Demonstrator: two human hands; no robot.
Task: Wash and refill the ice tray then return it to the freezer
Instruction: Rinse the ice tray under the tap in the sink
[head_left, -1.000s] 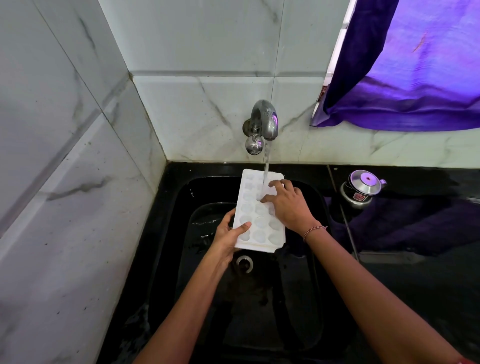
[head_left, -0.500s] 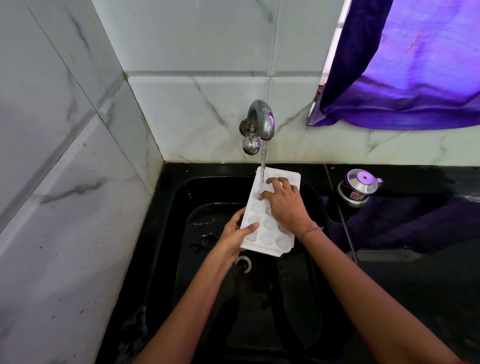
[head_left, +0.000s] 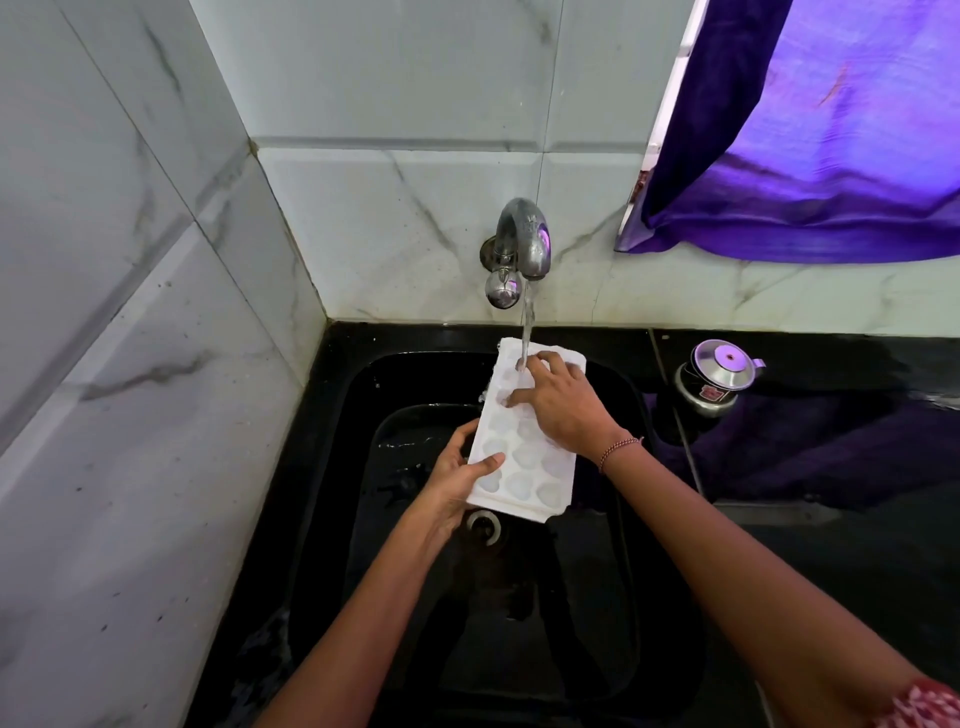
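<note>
A person holds a white ice tray (head_left: 524, 462) over a black sink (head_left: 358, 415), under a thin stream of water (head_left: 527, 327) running from a wall-mounted metal tap (head_left: 524, 241). The tray is tilted, its far end raised toward the tap and its near end low above the drain (head_left: 484, 526), with its rounded compartments facing up. The water strikes the tray's far end, just beside the right hand (head_left: 566, 410). The left hand (head_left: 454, 486) grips the tray's near left edge, the thumb lying across the top rim and the other fingers curled along the side and beneath. The right hand lies on the tray's upper face with its fingers (head_left: 543, 359) spread and lightly bent over the far compartments, touching the plastic rather than clasping it; its thumb is hidden from view. A beaded bracelet (head_left: 619, 450) circles the right wrist. Water glistens on the sink's floor below the tray. To the right, on the black surface (head_left: 857, 545), a small steel lidded pot (head_left: 719, 376) stands well apart from the tray, near the back wall. Pale marble-veined tiles (head_left: 405, 218) cover the corner walls behind and to the left of the sink, and a purple curtain (head_left: 831, 135) hangs at upper right.
</note>
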